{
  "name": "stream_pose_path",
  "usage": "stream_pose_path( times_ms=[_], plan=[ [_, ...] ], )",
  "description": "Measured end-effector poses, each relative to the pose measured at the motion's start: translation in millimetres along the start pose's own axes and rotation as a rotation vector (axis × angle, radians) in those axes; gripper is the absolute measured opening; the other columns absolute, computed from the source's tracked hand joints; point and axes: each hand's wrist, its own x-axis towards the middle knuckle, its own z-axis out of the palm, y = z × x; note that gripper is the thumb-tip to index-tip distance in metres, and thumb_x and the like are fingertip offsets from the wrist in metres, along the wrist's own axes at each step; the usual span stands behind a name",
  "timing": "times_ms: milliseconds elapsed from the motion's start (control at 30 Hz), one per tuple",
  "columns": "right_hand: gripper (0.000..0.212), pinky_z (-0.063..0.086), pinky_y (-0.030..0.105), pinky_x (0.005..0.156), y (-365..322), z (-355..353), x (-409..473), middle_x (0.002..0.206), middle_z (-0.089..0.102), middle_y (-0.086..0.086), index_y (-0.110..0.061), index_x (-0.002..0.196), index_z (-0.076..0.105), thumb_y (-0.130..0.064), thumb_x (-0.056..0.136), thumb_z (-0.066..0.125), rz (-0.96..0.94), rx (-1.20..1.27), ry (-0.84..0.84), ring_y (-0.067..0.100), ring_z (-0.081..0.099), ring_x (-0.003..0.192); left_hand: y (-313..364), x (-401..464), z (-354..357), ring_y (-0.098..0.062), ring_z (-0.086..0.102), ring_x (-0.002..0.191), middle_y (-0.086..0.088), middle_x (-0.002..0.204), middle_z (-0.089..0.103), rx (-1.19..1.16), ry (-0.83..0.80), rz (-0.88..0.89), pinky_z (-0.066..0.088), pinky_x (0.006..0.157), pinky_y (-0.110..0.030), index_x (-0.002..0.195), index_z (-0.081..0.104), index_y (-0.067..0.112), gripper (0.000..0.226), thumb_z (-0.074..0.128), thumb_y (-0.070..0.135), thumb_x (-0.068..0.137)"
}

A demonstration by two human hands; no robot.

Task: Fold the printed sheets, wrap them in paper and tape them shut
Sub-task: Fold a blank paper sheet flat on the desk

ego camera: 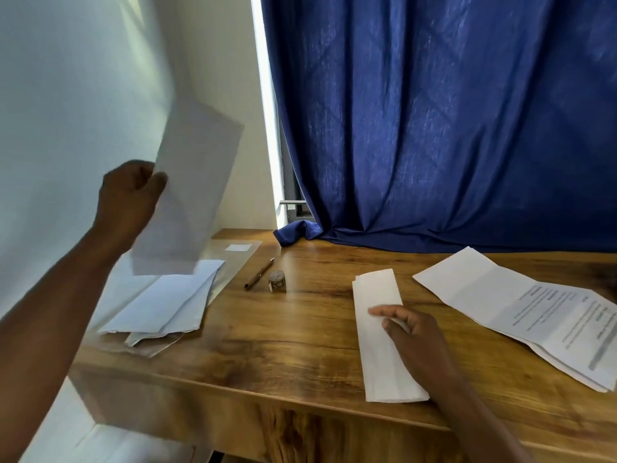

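I see one folded sheet (384,332) flat under my right hand's (412,339) straight fingers, my left hand (128,195) pinching a blank wrap paper (193,188) aloft; wrapping and taping remain, I judge.

Dim daylight via curtain (434,111) gap, raised sheet (193,182) motion-blurred

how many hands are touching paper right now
2. The left hand holds a blank sheet up in the air at left; the right hand rests on the folded sheets lying on the table.
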Motion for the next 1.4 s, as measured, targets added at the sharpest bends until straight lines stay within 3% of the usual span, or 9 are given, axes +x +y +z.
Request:
stream_pose_path(
  times_ms=[200,333,467,633,800,933,1100,1233,1400],
  plan=[
    [0.028,0.041,0.013,0.094,-11,-4,-9,0.112,0.062,-0.032,-0.042,0.099,0.071,-0.018,0.102,0.057,-0.022,0.088,-0.029,-0.011,0.054,0.105,68,-63,15,-0.024,0.074,0.082,-0.005,0.093,0.076,-0.961,-0.139,-0.386,0.062,0.075,-0.039,0.089,0.064,0.015,0.017,0.058,0.003,0.099],
    [0.035,0.046,0.007,0.084,-30,-15,-26,0.106,0.069,-0.036,-0.040,0.108,0.076,-0.062,0.082,0.068,-0.067,0.288,-0.057,-0.014,0.061,0.101,86,-137,55,-0.018,0.076,0.085,-0.008,0.100,0.075,-1.210,-0.130,-0.623,0.063,0.071,-0.033,0.107,0.060,0.011,0.011,0.054,0.004,0.101],
    [0.076,0.060,0.032,0.077,-31,-23,-41,0.109,0.077,-0.006,-0.028,0.105,0.079,-0.089,0.063,0.058,-0.108,0.382,-0.144,0.017,0.073,0.092,97,-203,87,-0.019,0.076,0.100,-0.006,0.111,0.078,-1.310,-0.086,-0.858,0.064,0.082,-0.039,0.124,0.060,0.014,0.026,0.058,0.005,0.100],
    [0.038,0.056,0.022,0.061,-35,-33,-44,0.089,0.079,0.000,-0.012,0.094,0.074,-0.048,0.084,0.069,0.085,0.325,-0.136,0.022,0.074,0.076,95,-245,98,-0.030,0.073,0.110,-0.011,0.117,0.076,-1.293,-0.156,-1.088,0.056,0.094,-0.052,0.128,0.060,0.022,0.038,0.062,0.006,0.094],
    [0.024,0.052,0.018,0.053,-31,-49,-32,0.082,0.078,-0.007,-0.018,0.094,0.075,-0.039,0.094,0.065,0.261,0.275,-0.108,0.012,0.074,0.069,85,-261,77,-0.047,0.071,0.100,-0.027,0.116,0.071,-1.018,-0.816,-1.220,0.058,0.081,-0.059,0.134,0.056,0.013,0.057,0.076,0.018,0.081],
    [0.024,0.053,0.025,0.060,-25,-47,-22,0.081,0.078,-0.005,-0.017,0.094,0.076,-0.039,0.094,0.066,0.322,0.243,-0.070,0.014,0.074,0.074,93,-260,59,-0.030,0.072,0.111,-0.005,0.125,0.073,-0.621,-1.480,-0.666,0.058,0.082,-0.037,0.139,0.051,0.024,0.066,0.075,0.049,0.083],
    [0.025,0.056,0.028,0.065,-18,-43,-21,0.083,0.078,-0.001,-0.015,0.091,0.075,-0.038,0.094,0.067,0.291,0.193,-0.048,0.017,0.074,0.076,100,-252,88,0.006,0.032,0.141,0.036,0.154,0.030,-0.155,-0.968,0.186,0.040,0.116,-0.030,0.147,0.028,0.060,0.081,0.074,0.066,0.081],
    [0.022,0.052,0.018,0.056,-18,-48,-25,0.082,0.076,-0.003,-0.018,0.088,0.071,-0.038,0.095,0.065,0.247,0.184,-0.011,0.015,0.072,0.072,88,-229,147,-0.007,-0.011,0.156,0.026,0.166,-0.010,0.055,-0.897,0.437,0.001,0.123,-0.038,0.154,-0.006,0.054,0.119,0.071,0.083,0.068],
    [0.025,0.056,0.024,0.061,-16,-54,-24,0.087,0.077,0.003,-0.012,0.093,0.073,-0.036,0.095,0.066,0.263,0.241,0.001,0.022,0.074,0.081,81,-211,186,-0.013,0.015,0.152,0.015,0.164,0.015,0.215,-0.908,0.565,0.005,0.128,-0.045,0.157,0.000,0.044,0.123,0.069,0.086,0.065]
  ],
)
